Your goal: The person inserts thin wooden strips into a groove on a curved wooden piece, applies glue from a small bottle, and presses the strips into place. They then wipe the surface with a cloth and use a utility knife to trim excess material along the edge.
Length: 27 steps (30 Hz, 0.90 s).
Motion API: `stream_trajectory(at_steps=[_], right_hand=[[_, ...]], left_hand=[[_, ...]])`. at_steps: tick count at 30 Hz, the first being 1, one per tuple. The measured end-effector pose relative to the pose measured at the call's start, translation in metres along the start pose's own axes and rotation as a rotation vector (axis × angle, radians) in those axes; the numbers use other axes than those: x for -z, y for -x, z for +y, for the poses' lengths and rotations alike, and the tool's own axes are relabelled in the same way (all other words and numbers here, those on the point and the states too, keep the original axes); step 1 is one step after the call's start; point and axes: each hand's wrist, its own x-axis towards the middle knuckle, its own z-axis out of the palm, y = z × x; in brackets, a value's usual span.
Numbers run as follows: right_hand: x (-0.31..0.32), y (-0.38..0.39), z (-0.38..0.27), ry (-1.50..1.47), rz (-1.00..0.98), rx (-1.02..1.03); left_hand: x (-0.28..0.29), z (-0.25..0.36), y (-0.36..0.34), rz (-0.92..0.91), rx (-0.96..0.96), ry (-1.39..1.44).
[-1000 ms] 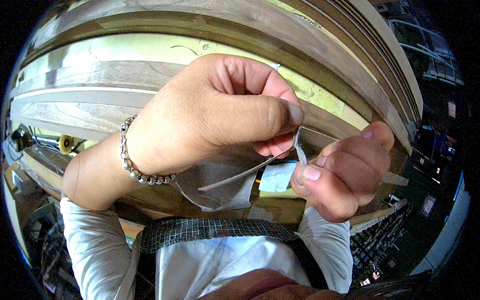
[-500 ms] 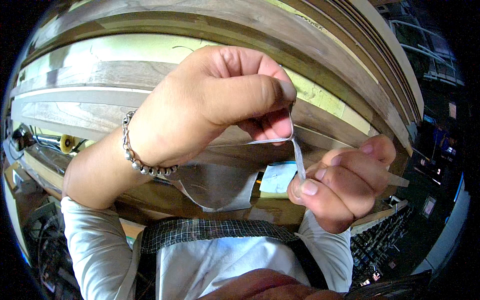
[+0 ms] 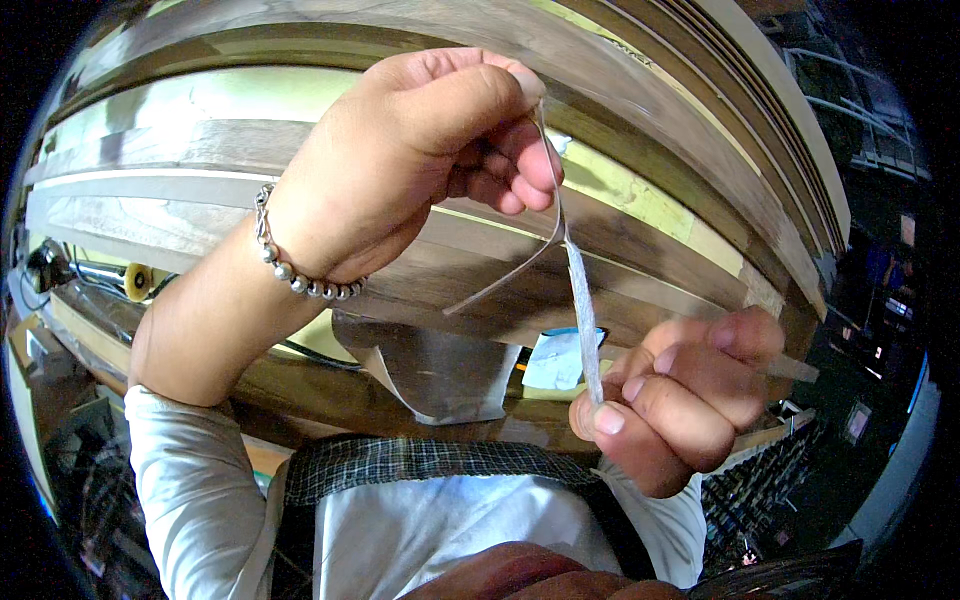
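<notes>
A: How are the fingers placed?

B: Both hands pinch. The left hand (image 3: 420,130) nips the upper end of a narrow strip (image 3: 583,320) between thumb and forefinger, its other fingers curled below. The right hand (image 3: 685,395) presses its thumb and forefinger on the lower, pale end, with the rest folded in.

A: So where is the strip?

B: Strung between the 2 sets of fingertips, forking midway. A loose tail (image 3: 505,277) slants from the fork, down and left, below the left fingers.

A: How would you handle it well?

B: It looks like 2 layers being parted. I'd pull slowly and evenly, keep the fork in sight, and move the pinch nearer to it if either layer starts tearing.

A: Any labels?

B: Dark marks (image 3: 632,53), perhaps writing, lie on a board edge beyond the left fingertips, too small to read surely. The white paper (image 3: 558,360) just left of the right fingertips shows no legible label.
</notes>
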Motion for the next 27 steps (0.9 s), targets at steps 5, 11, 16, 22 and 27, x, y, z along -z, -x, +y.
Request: stream_trajectory(at_steps=[5,11,16,22,27], right_hand=[[-0.006,0.009,-0.011,-0.004,0.085,-0.054],[-0.013,0.016,-0.018,-0.071,0.142,-0.131],[-0.006,0.007,-0.011,-0.064,0.042,-0.028],[-0.011,0.003,-0.014,-0.192,0.094,0.019],[-0.012,0.005,-0.019,-0.257,0.137,-0.057]], left_hand=[[0.009,0.006,-0.002,0.003,0.002,0.13],[0.017,0.009,-0.008,0.076,0.016,0.145],[0.016,0.008,-0.01,0.073,-0.016,0.148],[0.016,0.02,-0.012,0.343,0.035,0.148],[0.036,0.025,-0.017,0.436,-0.079,0.205]])
